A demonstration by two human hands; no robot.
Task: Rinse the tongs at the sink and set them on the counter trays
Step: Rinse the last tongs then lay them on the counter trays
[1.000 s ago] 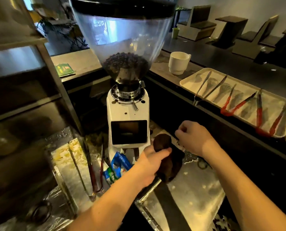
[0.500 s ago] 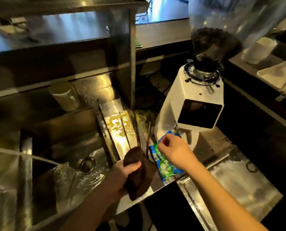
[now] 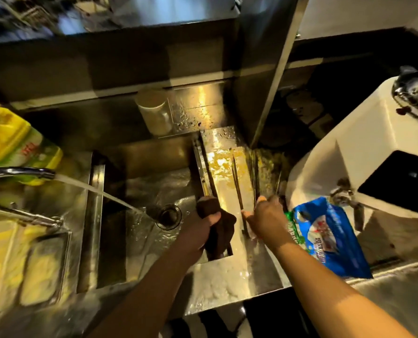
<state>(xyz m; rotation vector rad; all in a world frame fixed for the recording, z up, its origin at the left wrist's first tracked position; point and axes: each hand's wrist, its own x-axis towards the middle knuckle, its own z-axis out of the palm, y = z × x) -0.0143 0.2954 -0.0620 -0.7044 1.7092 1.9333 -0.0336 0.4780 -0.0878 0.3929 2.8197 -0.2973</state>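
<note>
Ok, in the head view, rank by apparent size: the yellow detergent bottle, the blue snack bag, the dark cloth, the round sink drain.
1. Blue snack bag and yellow detergent bottle: alike, and the bottle is cut off by the frame edge.
2. Dark cloth in the left hand.
3. Round sink drain.

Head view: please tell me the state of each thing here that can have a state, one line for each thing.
Faucet: on, water streams into the sink.
Sink: wet, drain uncovered.
Dark cloth: held in the left hand.
Tongs: lying on the wet drainboard; right hand is at their near ends, grip unclear.
Blue bag: lying against the white grinder.
Yellow bottle: behind the faucet.
</note>
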